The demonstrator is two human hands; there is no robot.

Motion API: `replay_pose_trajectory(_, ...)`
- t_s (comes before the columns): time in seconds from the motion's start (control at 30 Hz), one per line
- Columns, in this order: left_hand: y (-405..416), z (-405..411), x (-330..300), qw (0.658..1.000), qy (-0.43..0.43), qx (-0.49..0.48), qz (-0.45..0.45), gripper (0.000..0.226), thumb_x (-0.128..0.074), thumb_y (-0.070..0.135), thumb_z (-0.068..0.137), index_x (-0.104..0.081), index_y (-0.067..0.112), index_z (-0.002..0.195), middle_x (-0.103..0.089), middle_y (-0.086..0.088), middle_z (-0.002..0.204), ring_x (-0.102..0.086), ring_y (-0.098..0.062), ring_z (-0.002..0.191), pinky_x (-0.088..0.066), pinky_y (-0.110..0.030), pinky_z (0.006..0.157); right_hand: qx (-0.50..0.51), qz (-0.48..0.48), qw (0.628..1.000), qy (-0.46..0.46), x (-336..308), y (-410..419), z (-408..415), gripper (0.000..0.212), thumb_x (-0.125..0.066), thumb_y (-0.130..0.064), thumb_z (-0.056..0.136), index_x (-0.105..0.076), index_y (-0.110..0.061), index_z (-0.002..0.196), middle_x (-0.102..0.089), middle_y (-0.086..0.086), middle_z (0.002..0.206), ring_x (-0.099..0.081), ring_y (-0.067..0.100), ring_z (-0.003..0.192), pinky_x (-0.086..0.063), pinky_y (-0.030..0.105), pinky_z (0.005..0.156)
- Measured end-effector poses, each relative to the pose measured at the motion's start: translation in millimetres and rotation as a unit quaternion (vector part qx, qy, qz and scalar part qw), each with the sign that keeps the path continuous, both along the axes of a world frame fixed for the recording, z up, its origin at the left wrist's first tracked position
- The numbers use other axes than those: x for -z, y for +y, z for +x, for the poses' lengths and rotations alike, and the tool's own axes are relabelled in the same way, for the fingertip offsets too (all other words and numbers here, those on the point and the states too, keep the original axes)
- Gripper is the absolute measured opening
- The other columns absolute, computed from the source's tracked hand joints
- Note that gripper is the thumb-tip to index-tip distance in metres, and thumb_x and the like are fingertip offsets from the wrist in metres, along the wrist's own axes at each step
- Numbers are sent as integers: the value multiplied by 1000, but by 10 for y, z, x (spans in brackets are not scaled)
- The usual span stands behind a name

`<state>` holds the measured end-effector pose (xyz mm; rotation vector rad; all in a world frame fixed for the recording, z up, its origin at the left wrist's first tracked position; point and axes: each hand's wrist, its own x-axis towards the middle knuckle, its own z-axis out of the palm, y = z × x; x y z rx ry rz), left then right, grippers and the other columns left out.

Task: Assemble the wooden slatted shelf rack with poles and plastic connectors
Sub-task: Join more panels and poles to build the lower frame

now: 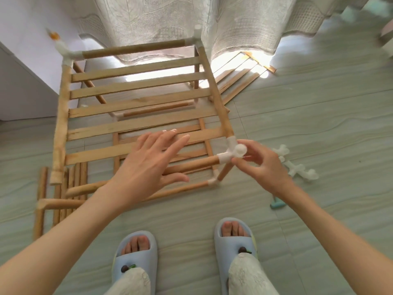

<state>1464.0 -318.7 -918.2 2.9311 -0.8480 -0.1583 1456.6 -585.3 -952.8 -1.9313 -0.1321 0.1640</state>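
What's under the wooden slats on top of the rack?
Through the gaps in the top slats you can see a lower wooden pole with white connectors, another slatted panel and the floor. The left hand covers part of it.

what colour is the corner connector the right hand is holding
White plastic connector, clearest in the head view.

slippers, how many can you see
2: a left slipper and a right slipper, both pale blue, on the person's feet on the floor at the bottom of the view.
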Motion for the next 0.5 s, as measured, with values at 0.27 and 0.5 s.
replay_pose_trajectory(0.27,-458,284,-1,999,14,-30,-6,62,-28,64,86,-56,24,125,-42,-20,139,-42,-35,126,-35,-48,103,138,32,990,3,101,-93,414,6,-52,-36,92,-54,-32,89,-64,-6,98,-60,19,101,-49,47,91)
replay_pose_trajectory(0.5,-372,326,-57,1000,29,-9,3,70,-32,61,85,-16,31,147,-5,-3,157,1,-21,144,-1,-38,115,251,91,961,73,-28,-179,870,18,-53,-29,94,-57,-18,106,-62,3,107,-59,18,106,-52,38,89)
